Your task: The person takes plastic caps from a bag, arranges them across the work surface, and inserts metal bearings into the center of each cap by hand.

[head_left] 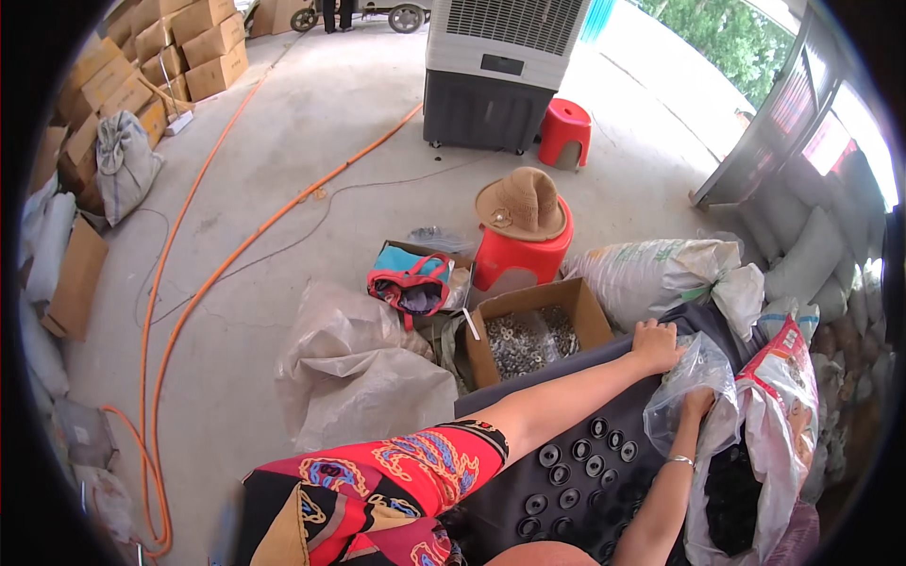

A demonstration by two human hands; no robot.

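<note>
My left hand (pixel 657 343) reaches across a dark tray (pixel 528 401) and rests at its far right corner, fingers curled on the edge beside a clear plastic bag (pixel 694 377). My right hand (pixel 698 404) grips that clear bag from below. The tray's face holds several round black rings (pixel 574 469) set in rows. To the right stands an open sack (pixel 731 491) full of small black parts.
A cardboard box of metal washers (pixel 528 335) sits just beyond the tray. Behind it are a red stool with a straw hat (pixel 521 203), a box with a bag (pixel 412 283), white sacks (pixel 661 269), a crumpled sack (pixel 354 373), an air cooler (pixel 495 66) and orange hose (pixel 189 302).
</note>
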